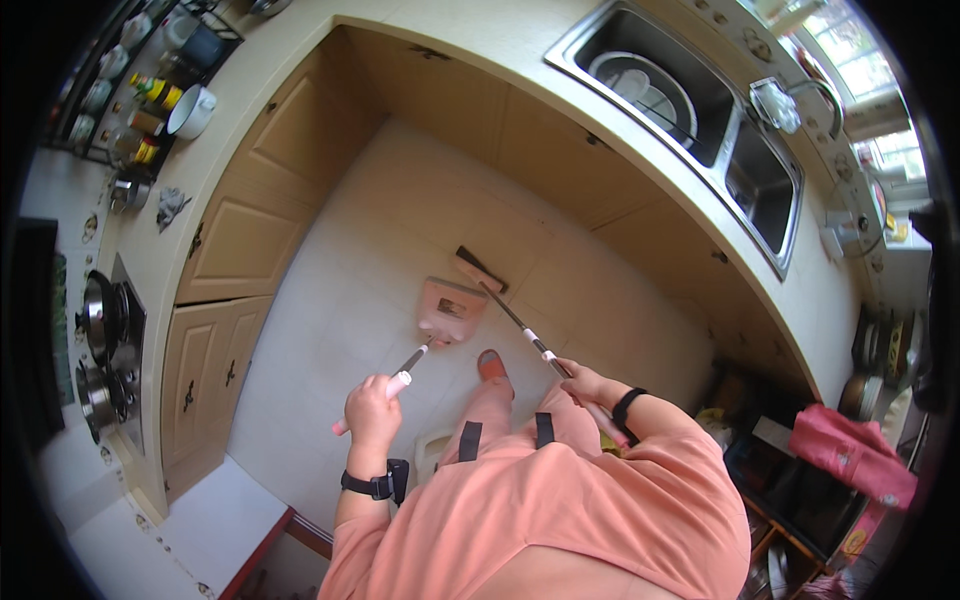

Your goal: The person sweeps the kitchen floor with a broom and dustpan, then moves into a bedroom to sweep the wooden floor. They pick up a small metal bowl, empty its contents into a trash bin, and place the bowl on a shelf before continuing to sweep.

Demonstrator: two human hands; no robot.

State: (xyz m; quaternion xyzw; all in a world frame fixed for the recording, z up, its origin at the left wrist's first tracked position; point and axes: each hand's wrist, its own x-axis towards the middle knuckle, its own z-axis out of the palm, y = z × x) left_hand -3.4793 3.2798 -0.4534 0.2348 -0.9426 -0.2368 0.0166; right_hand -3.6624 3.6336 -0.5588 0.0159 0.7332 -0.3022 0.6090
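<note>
My left hand [372,411] is closed around the pink and white handle of a long-handled dustpan [451,313]. The pink pan rests on the pale tiled floor ahead of my feet, its mouth facing away from me. In my right hand [585,381] is the shaft of a broom [517,319], whose pink end passes back beside my right thigh. The broom head [481,270], pink with dark bristles, is on the floor just beyond the dustpan's right front corner. Whether the two touch, I cannot tell.
Beige cabinets [255,244] and a curved counter [480,52] enclose the floor. A double steel sink [731,161] holds a basin of dishes. To the left are a gas hob [135,360] with pans and a bottle rack [150,97]. A pink cloth [851,454] lies at right.
</note>
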